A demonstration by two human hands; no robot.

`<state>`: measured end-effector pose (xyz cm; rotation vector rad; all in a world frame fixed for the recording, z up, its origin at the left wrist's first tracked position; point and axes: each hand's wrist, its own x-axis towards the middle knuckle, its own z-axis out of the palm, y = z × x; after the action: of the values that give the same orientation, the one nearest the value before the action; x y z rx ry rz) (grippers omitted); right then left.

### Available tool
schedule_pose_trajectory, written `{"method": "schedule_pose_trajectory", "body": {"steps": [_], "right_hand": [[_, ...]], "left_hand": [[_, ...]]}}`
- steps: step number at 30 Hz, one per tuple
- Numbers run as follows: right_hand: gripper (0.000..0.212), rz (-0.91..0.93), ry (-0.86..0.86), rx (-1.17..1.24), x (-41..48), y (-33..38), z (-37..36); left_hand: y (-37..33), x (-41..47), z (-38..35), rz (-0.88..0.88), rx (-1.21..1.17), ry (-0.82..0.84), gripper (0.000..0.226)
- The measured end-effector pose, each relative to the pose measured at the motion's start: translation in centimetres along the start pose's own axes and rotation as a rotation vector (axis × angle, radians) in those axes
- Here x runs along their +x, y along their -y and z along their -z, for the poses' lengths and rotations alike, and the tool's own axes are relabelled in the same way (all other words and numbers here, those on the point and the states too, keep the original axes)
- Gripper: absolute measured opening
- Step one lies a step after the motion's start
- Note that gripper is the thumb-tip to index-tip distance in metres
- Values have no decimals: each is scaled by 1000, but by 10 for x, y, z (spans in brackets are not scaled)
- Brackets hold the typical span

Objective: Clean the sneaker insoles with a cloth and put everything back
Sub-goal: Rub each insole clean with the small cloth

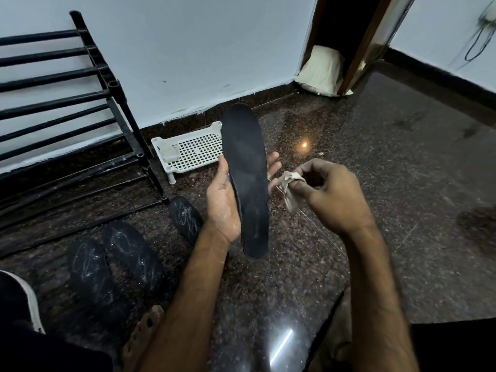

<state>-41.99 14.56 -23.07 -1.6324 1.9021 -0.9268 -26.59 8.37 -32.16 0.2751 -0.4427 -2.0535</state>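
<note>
entry, head view. the left hand (222, 202) held the long black foam insole (248, 170) in the air over the dark speckled stone floor (375, 183), toe end up and away, heel end low. its thumb lay along the near edge and its fingers reached round the back, the tips showing spread at the far edge. the right hand (330, 194) had its fingers curled, clamped on a small beige cloth (291, 191) bunched over the fingertips. the cloth sat just beside the insole's right edge and, as far as i could tell, did not touch it.

three more dark insoles with white smears (137, 253) lay on the floor to the left, near the black tube shoe rack (67, 103). a white perforated plastic stand (196, 151) stood by the wall.

judgement: step in hand was wiping the held insole; most of the task remained.

notes for the wipe:
- i wanted the cloth pad flat on the top face, with long strokes from toe to heel.
- the back fingers should brace behind the stroke, since thin foam would likely flex.
- the grip looked one-sided; hard pressure could twist the insole out.
- i would refold the cloth once it soiled.
</note>
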Motion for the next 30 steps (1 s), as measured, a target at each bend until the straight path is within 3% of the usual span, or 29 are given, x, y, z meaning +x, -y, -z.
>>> {"method": "schedule_pose_trajectory", "body": {"steps": [4, 9, 12, 14, 17, 20, 25, 28, 30], "right_hand": [[6, -66, -139, 14, 1, 5, -11], [4, -107, -103, -99, 0, 17, -46], [9, -117, -157, -105, 0, 21, -59], [9, -77, -130, 118, 1, 25, -61], [16, -114, 85, 685, 0, 32, -54], [18, -231, 53, 920, 3, 21, -31], [21, -204, -105, 834, 6, -2, -6], [28, -165, -117, 748, 5, -3, -17], [28, -122, -212, 592, 6, -3, -27]], "left_hand": [[0, -1, -4, -30, 128, -21, 72], [9, -1, -12, 57, 95, 56, 74], [16, -1, -12, 56, 142, 21, 72], [15, -2, -10, 41, 117, 10, 73], [9, -4, -5, 26, 46, -23, 69], [3, -6, 1, 9, -28, -48, 63], [4, -5, -4, 36, -30, -2, 72], [9, -6, -7, 32, -19, -26, 68], [10, -5, -6, 15, -43, -27, 61]]}}
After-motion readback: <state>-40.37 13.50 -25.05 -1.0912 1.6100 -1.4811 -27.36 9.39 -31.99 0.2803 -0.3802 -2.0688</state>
